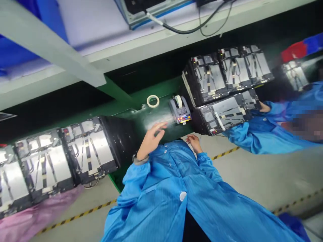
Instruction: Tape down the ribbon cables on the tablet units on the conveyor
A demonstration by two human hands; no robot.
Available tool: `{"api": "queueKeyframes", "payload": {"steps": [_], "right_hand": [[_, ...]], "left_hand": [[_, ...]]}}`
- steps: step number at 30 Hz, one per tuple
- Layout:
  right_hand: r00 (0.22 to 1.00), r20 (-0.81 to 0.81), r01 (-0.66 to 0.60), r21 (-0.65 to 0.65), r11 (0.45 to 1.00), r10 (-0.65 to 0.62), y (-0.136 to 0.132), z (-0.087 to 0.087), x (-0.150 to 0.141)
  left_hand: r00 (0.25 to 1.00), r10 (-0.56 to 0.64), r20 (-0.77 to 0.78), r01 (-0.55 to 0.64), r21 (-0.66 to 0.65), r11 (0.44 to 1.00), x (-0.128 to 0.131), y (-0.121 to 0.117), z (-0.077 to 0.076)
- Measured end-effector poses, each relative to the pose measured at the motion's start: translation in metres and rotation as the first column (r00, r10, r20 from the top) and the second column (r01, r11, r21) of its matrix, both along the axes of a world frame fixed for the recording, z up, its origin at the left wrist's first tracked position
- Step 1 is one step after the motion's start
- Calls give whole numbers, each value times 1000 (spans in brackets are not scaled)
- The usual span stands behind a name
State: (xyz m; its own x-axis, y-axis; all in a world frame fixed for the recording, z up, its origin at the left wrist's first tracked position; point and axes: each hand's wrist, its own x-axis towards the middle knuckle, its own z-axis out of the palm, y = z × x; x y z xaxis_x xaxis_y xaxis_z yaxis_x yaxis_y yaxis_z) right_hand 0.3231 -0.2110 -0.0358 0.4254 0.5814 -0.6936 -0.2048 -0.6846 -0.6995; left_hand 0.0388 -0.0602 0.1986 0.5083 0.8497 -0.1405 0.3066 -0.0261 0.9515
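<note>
Over the front of the green bench (161, 117), my left hand (150, 140) reaches out with its fingers stretched and nothing visible in them. My right hand (194, 142) hovers low by the bench's front edge, close to my body, its fingers loosely bent and no held object visible. Nearest to both hands is a grey tape dispenser (182, 112) with coloured buttons and a white tape roll (178, 101) on top. A separate ring of pale tape (152, 101) lies flat on the bench, beyond my left hand. Neither hand touches the dispenser.
Stacks of opened laptop-like units (88, 151) stand at the left, and more such stacks (210, 79) at the right. A co-worker's hand (264, 107) touches the front right stack. A pale shelf beam (141, 50) crosses above, with a black cable (186, 32).
</note>
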Motion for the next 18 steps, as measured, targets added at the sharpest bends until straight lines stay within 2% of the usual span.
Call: {"api": "queueKeyframes", "payload": {"steps": [1, 2, 3, 4, 6, 8, 11, 14, 18], "right_hand": [[999, 14, 49, -26, 998, -49, -10, 0, 5], [995, 30, 101, -53, 994, -99, -20, 1, 11], [987, 47, 156, -76, 985, -153, -29, 3, 20], [976, 67, 215, -91, 972, -209, -37, 6, 32], [938, 113, 339, -86, 937, -329, -48, 18, 63], [884, 154, 451, -41, 891, -441, -52, 33, 101], [815, 182, 551, 54, 833, -551, -43, 56, 159], [800, 182, 559, 122, 820, -572, -23, 69, 198], [849, 224, 437, 214, 874, -479, 11, 69, 222]], "left_hand": [[991, 55, -119, -63, -67, 996, 7, 4, -41], [976, 35, -217, -68, -147, 987, 14, 5, -77], [968, -35, -248, -32, -260, 965, 22, 4, -108], [970, -121, -209, 29, -398, 917, 30, 0, -133], [967, -251, -45, 174, -603, 779, 49, -8, -165], [965, -256, 54, 216, -718, 662, 73, -16, -182], [994, -94, 56, 99, -828, 552, 115, -24, -197], [999, -27, 40, 48, -863, 502, 156, -30, -209], [1000, 4, -2, -4, -882, 471, 192, -35, -218]]}}
